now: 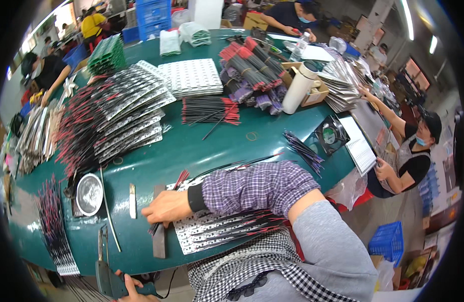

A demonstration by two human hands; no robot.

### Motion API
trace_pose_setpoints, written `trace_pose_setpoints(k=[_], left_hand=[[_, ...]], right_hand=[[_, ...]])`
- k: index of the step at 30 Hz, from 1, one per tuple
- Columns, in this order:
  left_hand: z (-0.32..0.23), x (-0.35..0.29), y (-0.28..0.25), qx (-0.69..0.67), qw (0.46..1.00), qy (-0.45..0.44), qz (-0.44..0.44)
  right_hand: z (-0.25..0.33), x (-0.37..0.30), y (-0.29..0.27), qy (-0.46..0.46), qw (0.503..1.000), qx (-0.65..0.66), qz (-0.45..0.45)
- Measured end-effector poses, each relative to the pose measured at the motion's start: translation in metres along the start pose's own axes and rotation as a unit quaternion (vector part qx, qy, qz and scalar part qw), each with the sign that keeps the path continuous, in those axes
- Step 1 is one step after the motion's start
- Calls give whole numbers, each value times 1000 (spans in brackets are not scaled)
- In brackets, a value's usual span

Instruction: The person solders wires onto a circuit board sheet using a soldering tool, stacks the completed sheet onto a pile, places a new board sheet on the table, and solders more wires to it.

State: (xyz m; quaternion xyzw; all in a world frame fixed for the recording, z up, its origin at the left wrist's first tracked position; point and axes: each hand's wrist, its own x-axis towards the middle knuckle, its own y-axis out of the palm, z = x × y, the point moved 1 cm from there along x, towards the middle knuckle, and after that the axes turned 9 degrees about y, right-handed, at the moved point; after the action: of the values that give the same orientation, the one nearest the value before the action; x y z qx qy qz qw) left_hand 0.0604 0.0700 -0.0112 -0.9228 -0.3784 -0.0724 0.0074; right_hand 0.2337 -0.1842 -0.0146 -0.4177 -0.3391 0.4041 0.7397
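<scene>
My left hand, low at the table's front edge, grips a green soldering gun whose two thin prongs point away from me. My right hand is closed over a dark flat bar; what its fingertips pinch, if anything, is hidden. Black wires with red ends show beside that hand. Under my right forearm lies a white perforated sheet with rows of dark wires across it. Left of the bar are a short pale blade-like strip and a round metal dish.
A thin rod lies by the dish. Stacked wired sheets, wire bundles, loose wires and a white thermos stand farther back. A small fan sits at right, near a seated person.
</scene>
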Motion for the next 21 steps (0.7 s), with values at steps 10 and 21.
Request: trace_pose_setpoints(k=[10, 21], left_hand=[[-59, -14, 51, -96, 995, 18, 8], [-44, -17, 67, -114, 988, 18, 98]], right_hand=[[14, -18, -30, 74, 986, -101, -113], [-44, -48, -36, 320, 743, -536, 241]])
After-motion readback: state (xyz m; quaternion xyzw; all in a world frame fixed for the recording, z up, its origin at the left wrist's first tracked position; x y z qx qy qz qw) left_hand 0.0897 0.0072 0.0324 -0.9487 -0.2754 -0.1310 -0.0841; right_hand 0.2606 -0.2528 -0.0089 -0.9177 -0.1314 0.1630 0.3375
